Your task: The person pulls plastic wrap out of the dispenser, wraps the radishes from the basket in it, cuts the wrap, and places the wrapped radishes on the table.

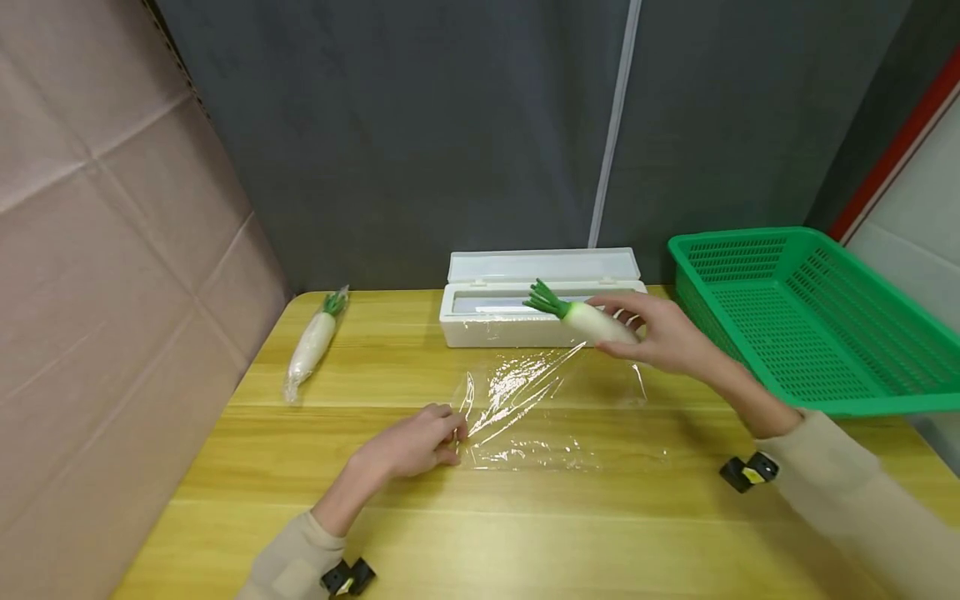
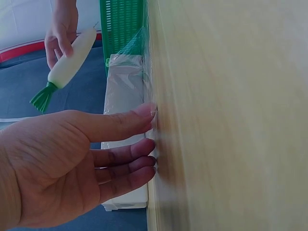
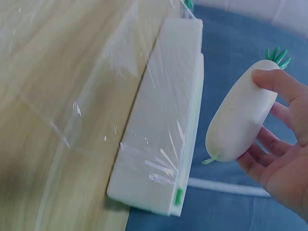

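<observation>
Right hand [image 1: 662, 335] grips the radish [image 1: 594, 323] between thumb and fingers; left hand [image 1: 414, 444] lies loose by film [image 1: 517, 396].

A grey backdrop [image 1: 405, 142], perhaps cloth, borders the wooden table [image 1: 540, 542].

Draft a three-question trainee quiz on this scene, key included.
1. Name the thing that the right grip holds.
2. True or false: the lid of the white box is shut.
3. Fill the gap: in the head view, the film-wrapped radish lies on the table to the ____ of the box.

Key:
1. An unwrapped radish with a green top.
2. False; it stands open.
3. Left.
</observation>
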### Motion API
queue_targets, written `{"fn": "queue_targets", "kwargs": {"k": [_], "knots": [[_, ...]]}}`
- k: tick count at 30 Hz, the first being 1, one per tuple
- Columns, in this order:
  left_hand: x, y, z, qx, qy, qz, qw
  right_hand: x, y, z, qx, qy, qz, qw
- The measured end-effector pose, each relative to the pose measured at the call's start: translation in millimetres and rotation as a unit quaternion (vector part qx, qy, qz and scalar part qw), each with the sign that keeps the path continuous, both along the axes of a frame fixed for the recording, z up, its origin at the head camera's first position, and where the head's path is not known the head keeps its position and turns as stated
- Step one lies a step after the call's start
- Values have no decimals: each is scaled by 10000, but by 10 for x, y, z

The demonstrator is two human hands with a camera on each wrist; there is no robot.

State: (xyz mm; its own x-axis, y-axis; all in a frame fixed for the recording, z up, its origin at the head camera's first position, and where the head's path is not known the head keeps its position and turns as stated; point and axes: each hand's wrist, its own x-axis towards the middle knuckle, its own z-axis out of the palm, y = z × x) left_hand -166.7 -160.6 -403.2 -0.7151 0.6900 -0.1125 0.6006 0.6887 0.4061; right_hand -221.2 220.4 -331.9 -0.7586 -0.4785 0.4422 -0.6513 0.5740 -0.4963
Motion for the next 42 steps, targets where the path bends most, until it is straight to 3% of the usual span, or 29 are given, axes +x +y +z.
{"fn": "queue_targets", "kwargs": {"k": [3,11,20,31,42], "knots": [[0,-2,-1,9,6,-21,10000,-15,-114,-46,75,-15,212,9997],[-6,-4,3,3,9,7,10000,0,-360,-193,649,-278,209,9973],[-4,3,8,-55,49,100,9999,-29,-568,-420,1054,-376,491,9925],[4,10,21,-113,38,126,9999,-8,-675,-592,1512,-724,425,9849],[-10,8,0,-110,200,24,9997,-12,-700,-723,1512,-912,487,9831]]}}
